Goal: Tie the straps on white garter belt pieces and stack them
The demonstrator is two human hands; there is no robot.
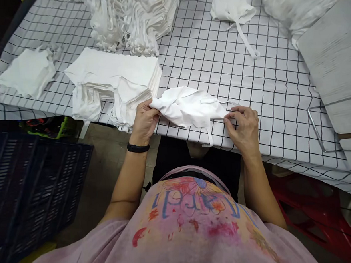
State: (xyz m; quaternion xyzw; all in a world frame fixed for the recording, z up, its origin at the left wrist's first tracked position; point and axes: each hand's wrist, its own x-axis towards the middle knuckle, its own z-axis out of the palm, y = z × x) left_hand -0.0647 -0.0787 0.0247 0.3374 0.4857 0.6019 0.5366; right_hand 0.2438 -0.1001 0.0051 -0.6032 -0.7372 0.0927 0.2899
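Note:
Stretched between my two hands, at the table's front edge, is a white cloth garment (188,108) with thin straps. One strap hangs down over the edge. My left hand (147,119), with a black band at the wrist, pinches its left end. The right end is pinched in the fingers of my right hand (244,128). Just beyond my left hand lies a neat stack of white garments (114,73), whose straps and lower parts droop toward the front edge.
On the checked tablecloth (213,64) are a small white pile (31,73) at left, a large strappy heap (134,18) behind and a crumpled white piece (233,7). A white board (333,64) and metal wire (316,131) stand right. Below are blue crates (41,189) and a red stool (313,210).

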